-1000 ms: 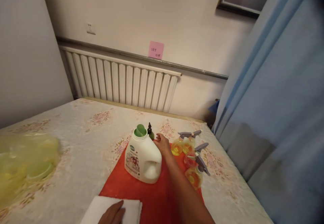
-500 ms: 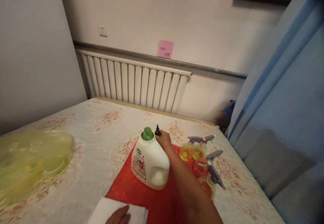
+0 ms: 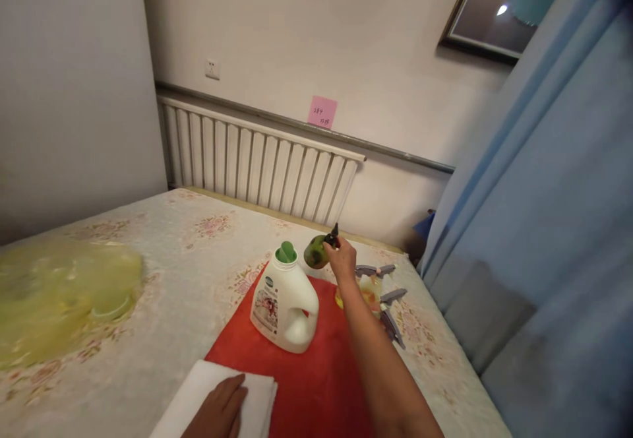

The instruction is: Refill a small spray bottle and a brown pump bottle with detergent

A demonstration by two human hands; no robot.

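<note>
My right hand [image 3: 342,260] grips a small round green bottle [image 3: 316,253] by its black nozzle top. The bottle is raised and tilted behind a white laundry detergent jug [image 3: 283,309]. That jug stands upright on a red cloth [image 3: 316,392], with a green spout showing in its open mouth. My left hand [image 3: 222,406] lies flat with its fingers stretched out on a folded white cloth [image 3: 185,395] at the front edge of the red one. Several bottles with grey trigger tops [image 3: 393,329] stand right of my right forearm, which partly hides them.
A clear yellowish plastic bag [image 3: 64,293] lies at the left on the flowered table cover [image 3: 198,280]. Behind the table are a white radiator [image 3: 257,161] and a pink note [image 3: 322,112] on the wall. A blue curtain [image 3: 534,227] hangs at the right.
My right hand has lifted the green bottle and carried it right, so its body now shows beside the jug. The view has shifted slightly. My left hand stays on the white cloth.
</note>
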